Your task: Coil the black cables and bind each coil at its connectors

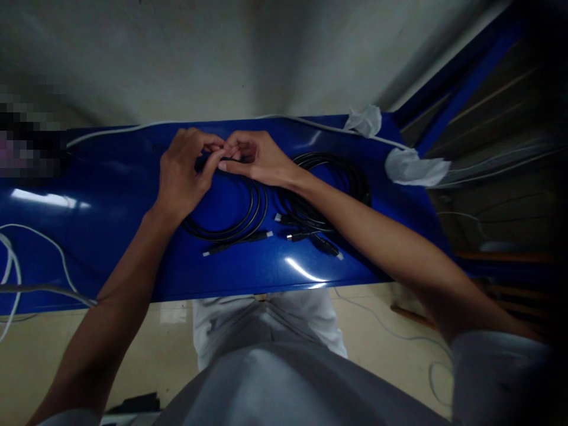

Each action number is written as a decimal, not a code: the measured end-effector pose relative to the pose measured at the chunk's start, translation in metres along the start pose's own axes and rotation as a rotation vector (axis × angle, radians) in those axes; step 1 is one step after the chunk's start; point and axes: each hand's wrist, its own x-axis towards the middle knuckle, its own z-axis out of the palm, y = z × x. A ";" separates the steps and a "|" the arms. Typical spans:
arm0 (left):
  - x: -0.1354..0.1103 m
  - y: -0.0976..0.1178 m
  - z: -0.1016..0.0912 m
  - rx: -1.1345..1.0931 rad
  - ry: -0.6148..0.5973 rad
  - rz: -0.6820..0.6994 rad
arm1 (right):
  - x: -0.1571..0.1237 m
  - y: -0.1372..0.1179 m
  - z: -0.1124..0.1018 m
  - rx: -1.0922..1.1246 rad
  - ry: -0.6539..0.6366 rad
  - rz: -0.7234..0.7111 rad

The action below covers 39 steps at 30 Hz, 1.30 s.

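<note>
Here the glossy blue table top (pixel 110 236) spans the view, near edge at the person's lap, with open blue surface left of the hands. The coiled black cable (pixel 231 219) lies flat, its top arc under both hands, a second black coil (pixel 337 177) just right. Left hand (pixel 180 174) and right hand (pixel 255 157) meet fingertip to fingertip, pinching that arc.

Both forearms bare. Short light-grey sleeve (pixel 501 367) at right upper arm, matching sleeve edge (pixel 66 417) at left. Light-grey shirt (pixel 288 384), pale trousers (pixel 266 322) below.
</note>
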 end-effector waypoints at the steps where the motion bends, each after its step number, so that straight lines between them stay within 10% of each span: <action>1: 0.000 0.000 0.000 -0.006 0.004 -0.006 | 0.000 0.001 0.000 -0.001 0.004 -0.003; 39: 0.003 0.010 0.001 -0.153 0.043 -0.165 | 0.000 -0.005 0.001 0.045 0.053 0.084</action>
